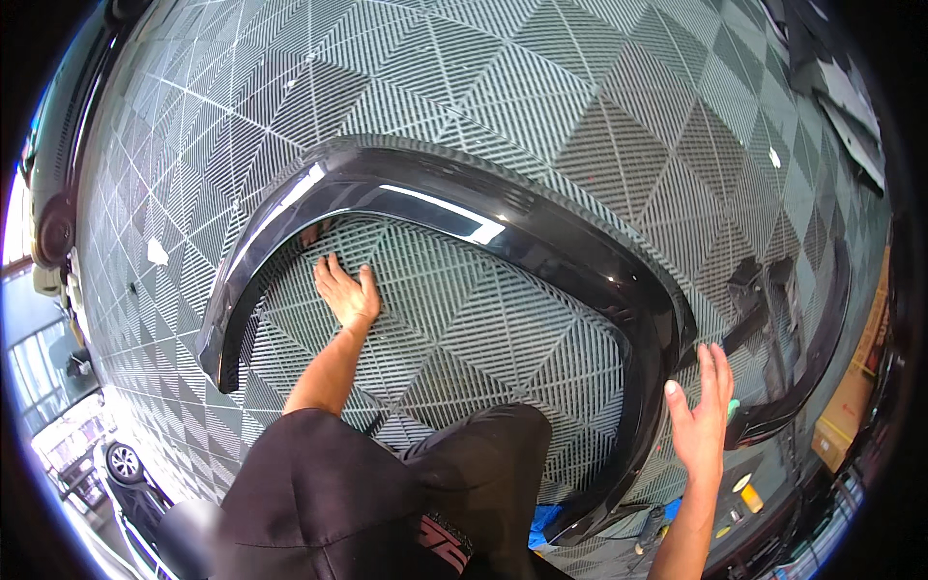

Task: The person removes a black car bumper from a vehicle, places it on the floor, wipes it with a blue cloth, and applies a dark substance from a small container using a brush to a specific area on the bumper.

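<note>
Glossy black arched plastic trim (541, 242): lay on grey ribbed floor tiles (435, 300).
Right hand (700, 420): empty, thumb apart, was near the trim's outer edge.
Left hand (350, 295): empty, thumb apart, was inside the trim's curve.
Brown cardboard box (846, 420): stood beyond.

The wheel arch (541, 227) lies on the floor (522, 97) in front of me, curving around my knee (507, 435). My left hand (348, 295) is inside the curve, toward its left end; my right hand (700, 425) is just outside its right side. Further right lies a second arch (773, 416), with a box (843, 420) beyond it. A car (126, 464) stands far to my left.
</note>
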The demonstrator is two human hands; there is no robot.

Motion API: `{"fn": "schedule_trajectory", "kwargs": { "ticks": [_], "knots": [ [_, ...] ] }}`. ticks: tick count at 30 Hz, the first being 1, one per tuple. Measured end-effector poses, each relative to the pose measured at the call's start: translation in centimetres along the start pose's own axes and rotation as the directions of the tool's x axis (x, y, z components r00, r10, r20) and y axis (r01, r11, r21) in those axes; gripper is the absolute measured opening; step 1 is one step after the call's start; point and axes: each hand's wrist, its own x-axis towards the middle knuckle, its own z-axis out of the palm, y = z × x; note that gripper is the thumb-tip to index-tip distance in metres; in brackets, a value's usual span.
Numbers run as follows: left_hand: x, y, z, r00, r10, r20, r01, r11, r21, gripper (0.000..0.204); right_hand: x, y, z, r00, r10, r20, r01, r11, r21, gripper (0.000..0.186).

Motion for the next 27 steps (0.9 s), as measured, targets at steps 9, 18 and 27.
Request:
{"fn": "schedule_trajectory", "kwargs": {
  "ticks": [9,18,27],
  "knots": [
    [0.5,-0.1,-0.9,0.997,-0.036,0.075,0.034,0.999,0.032,0.086,10.1,-8.8,-0.7,0.996,-0.092,0.008,0.092,0.995,0.031,0.064],
    [1.2,0.8,-0.7,0.993,-0.032,0.112,0.029,0.999,0.024,0.086,35.8,-12.0,11.1,0.996,-0.049,-0.078,0.055,0.996,0.07,0.075],
    [1.4,-0.2,-0.3,0.991,0.044,0.123,-0.049,0.998,0.035,0.09,45.5,-14.0,21.0,0.949,-0.008,-0.315,-0.042,0.988,-0.151,0.087]
  ]
}}
